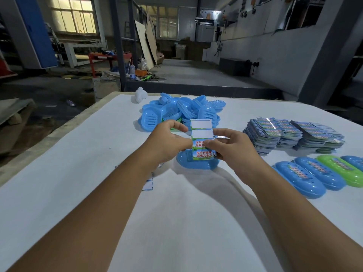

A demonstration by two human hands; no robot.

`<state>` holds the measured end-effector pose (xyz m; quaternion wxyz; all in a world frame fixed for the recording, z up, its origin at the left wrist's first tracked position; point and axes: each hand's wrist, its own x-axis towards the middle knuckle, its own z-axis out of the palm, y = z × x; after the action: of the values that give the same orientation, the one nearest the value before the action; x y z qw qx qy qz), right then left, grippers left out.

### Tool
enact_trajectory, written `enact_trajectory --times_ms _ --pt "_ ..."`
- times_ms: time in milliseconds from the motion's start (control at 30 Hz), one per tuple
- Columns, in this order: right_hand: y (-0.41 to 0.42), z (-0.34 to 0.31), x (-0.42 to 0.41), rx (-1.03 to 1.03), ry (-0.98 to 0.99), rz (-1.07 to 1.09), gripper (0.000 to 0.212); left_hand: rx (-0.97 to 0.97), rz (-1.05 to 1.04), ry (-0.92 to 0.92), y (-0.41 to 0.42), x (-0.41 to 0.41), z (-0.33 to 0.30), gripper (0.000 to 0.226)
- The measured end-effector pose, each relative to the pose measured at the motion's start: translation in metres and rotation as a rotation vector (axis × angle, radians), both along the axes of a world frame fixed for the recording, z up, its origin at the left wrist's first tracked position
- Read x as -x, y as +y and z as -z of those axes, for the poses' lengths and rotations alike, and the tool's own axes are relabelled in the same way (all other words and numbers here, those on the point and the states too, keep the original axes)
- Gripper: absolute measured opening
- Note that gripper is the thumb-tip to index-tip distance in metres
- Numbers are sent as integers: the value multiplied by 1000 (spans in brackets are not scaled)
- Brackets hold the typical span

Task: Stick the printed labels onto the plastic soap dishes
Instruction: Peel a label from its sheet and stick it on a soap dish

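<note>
Both hands hold a label sheet [201, 132] upright above the table. Its top two slots are blank white; the lower two carry printed labels with red text. My left hand [169, 142] pinches the sheet's left edge. My right hand [227, 145] pinches at the third label on the right side. Right under the sheet a blue soap dish [196, 164] lies upside down on the white table [78, 154]. Its top is partly hidden by the sheet and my fingers.
A heap of blue soap dishes [176, 110] lies behind the hands. Stacks of label sheets [294, 134] sit at the right. Labelled blue and green dishes [318, 175] stand in a row at the right edge. A used backing sheet [148, 184] lies under my left forearm. A white object [139, 95] rests at the far edge.
</note>
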<state>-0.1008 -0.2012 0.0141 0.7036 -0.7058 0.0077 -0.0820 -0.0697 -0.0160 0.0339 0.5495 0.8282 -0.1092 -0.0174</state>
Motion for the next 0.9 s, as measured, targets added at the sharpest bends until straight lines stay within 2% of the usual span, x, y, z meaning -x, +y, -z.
enact_trajectory --times_ms 133,200,267,300,367,500,900 --pt "0 1 0 40 5 29 38 6 11 0 1 -1 0 33" --pt "-1 5 -1 246 -45 137 36 7 26 4 1 -1 0 34" --pt "-1 9 -1 542 -130 238 25 8 35 2 0 -1 1 34" --pt "0 10 0 618 -167 248 20 10 34 -2 -1 -1 2 33" --pt "2 10 1 633 -203 206 15 4 28 -16 -2 0 2 33" --pt "8 7 6 665 -209 124 19 -11 26 -36 -3 1 2 33" --pt "12 2 10 730 -224 243 29 -42 4 -111 -12 7 4 30"
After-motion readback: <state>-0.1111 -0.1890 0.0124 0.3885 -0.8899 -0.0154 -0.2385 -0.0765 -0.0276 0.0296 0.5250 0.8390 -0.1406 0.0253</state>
